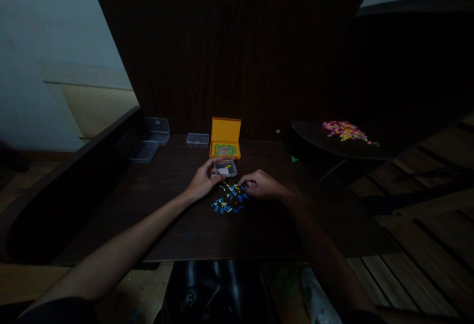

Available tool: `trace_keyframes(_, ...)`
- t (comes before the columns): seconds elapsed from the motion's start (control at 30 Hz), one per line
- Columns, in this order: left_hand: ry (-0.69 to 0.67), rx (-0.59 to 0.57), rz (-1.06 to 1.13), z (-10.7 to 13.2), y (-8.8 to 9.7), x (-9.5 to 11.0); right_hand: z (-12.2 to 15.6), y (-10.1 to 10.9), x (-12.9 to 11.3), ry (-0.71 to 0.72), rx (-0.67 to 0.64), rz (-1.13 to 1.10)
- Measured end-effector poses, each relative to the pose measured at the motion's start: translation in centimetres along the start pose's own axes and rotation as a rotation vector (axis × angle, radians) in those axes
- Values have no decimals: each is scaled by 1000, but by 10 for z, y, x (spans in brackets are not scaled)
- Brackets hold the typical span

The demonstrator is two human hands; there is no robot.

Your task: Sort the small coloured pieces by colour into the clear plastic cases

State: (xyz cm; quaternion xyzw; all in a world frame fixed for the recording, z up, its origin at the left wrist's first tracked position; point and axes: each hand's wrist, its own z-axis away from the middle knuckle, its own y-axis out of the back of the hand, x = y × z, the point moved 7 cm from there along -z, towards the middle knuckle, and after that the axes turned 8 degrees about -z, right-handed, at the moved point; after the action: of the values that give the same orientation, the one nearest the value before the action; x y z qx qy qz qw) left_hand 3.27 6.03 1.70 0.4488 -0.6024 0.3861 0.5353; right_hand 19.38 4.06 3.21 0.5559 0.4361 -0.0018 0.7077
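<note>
My left hand [204,180] grips a small clear plastic box [232,169], tilted toward me, just above the table. A few yellow pieces [228,166] and a whitish patch show inside it. Below the box lies a loose pile of small blue, yellow and cream pieces [223,206], like tiny building bricks. At the right edge of that pile my right hand [262,184] has its fingers curled together in a pinch, low over the pieces. What sits between those fingertips, if anything, is too small and dark to make out.
Behind the box stands an open orange case [225,130] with green pieces in it. Clear plastic boxes [197,140] sit along the back, one with its lid up [157,125] at left. Pink and yellow pieces [345,131] are heaped on a raised shelf [311,134] at right.
</note>
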Motion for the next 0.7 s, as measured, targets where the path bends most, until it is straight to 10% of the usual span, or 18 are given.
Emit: trace_keyframes(0.7,-1,10,-35,1,1,0,-4,-3,-2,2,37,37)
